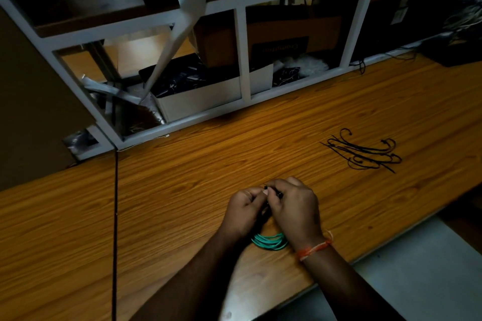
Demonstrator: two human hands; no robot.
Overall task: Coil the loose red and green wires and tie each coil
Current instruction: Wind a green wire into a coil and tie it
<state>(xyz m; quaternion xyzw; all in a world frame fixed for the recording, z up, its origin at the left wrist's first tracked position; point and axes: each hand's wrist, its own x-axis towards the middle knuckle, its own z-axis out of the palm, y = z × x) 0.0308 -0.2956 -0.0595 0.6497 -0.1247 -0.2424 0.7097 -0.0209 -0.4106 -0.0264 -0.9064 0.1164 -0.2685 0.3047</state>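
A wooden table [182,190] with orange-brown grain carries everything here. A coil of green wire [270,241] lies on it close to the near edge. Well to the right of the coil and farther back lies a loose pile of black cable ties [365,151]. Far to the left of the coil a thin black cord [115,216] runs straight across the tabletop from back to front. Behind the coil, a white shelf frame [242,60] stands along the table's rear edge.

Both forearms reach up from the bottom of the frame and meet at lower centre. The left hand [245,208] and right hand [294,206] press together, fingers curled, pinching a thin black tie [273,190] between them.
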